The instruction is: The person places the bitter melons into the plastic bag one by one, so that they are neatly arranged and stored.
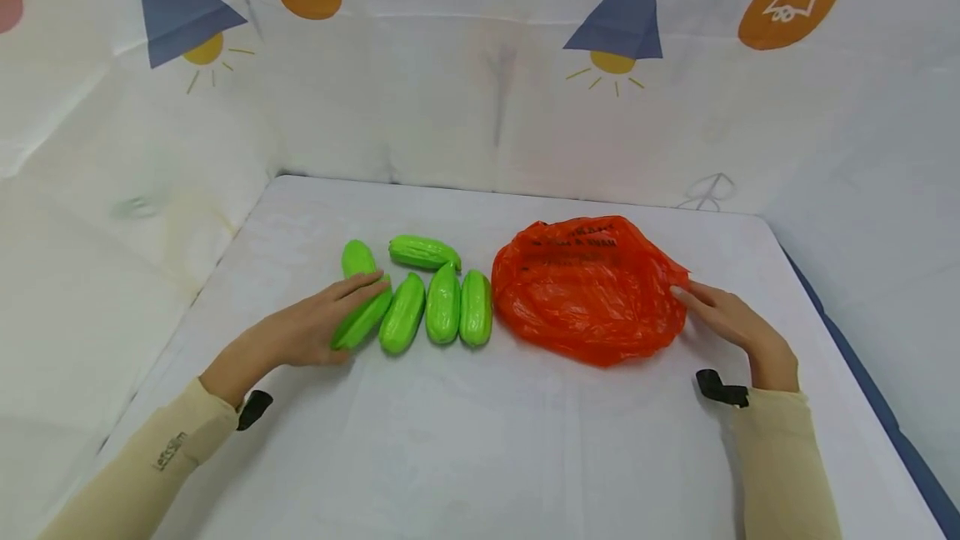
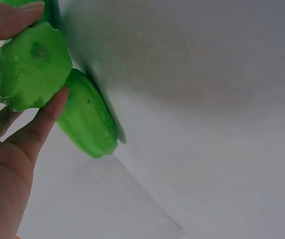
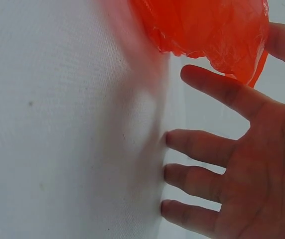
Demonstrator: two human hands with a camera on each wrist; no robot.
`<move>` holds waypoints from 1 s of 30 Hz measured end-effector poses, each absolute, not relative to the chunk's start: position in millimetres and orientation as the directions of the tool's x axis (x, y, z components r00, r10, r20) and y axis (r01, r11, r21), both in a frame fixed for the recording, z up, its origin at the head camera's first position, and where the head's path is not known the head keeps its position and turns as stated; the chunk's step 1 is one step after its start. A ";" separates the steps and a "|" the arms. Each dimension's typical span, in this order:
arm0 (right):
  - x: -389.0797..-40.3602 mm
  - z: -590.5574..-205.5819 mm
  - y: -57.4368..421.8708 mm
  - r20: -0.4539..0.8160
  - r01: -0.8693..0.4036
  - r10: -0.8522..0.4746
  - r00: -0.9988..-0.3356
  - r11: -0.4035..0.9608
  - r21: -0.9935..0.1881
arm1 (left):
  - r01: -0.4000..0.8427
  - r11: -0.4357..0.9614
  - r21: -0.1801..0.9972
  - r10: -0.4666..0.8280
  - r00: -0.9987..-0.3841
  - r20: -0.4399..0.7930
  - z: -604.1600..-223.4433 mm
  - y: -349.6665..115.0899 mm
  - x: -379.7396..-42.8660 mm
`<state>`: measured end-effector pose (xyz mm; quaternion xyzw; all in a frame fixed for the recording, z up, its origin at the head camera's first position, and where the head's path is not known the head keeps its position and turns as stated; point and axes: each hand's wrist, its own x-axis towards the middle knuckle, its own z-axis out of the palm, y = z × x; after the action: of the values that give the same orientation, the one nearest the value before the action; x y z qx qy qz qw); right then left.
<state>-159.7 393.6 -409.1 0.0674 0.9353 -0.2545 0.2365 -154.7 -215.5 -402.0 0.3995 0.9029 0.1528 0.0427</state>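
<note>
My left hand [image 1: 318, 327] grips a bright green zucchini [image 1: 365, 319], thumb on one side and fingers on the other. In the left wrist view this held zucchini [image 2: 33, 64] shows end-on, and another zucchini [image 2: 87, 117] lies just beyond it. On the right, a crumpled red plastic bag [image 1: 588, 298] with black print rests on the table. My right hand [image 1: 731, 319] pinches the bag's right edge between thumb and index finger. The right wrist view shows the bag [image 3: 207, 27] by those two digits, the other fingers [image 3: 197, 147] spread and extended.
Three zucchini stand side by side left of the bag, the middle one [image 1: 443, 307] among them. Behind them one zucchini [image 1: 424, 252] lies crosswise, and another [image 1: 357, 257] is partly hidden beyond my left hand. The white-covered table [image 1: 480, 448] meets a printed cloth wall [image 1: 435, 107].
</note>
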 end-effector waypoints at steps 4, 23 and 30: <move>-158.6 -408.1 393.0 -0.478 0.250 0.005 -0.879 0.857 -0.451 | 0.705 0.633 0.320 0.727 -0.684 0.066 -397.0 -208.7 -161.2; -159.8 -409.4 389.8 -0.455 0.226 -0.010 -0.890 0.857 -0.462 | 0.612 0.567 0.551 0.718 -0.695 0.032 -373.0 -161.9 -198.9; -159.3 -407.0 391.9 -0.462 0.228 -0.007 -0.887 0.862 -0.452 | 0.617 0.569 0.543 0.716 -0.697 0.043 -365.2 -134.1 -208.6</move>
<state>-159.3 391.9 -407.0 0.0590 0.9370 -0.2557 0.2306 -208.6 -134.1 -365.2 0.3783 0.8810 0.2691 0.0913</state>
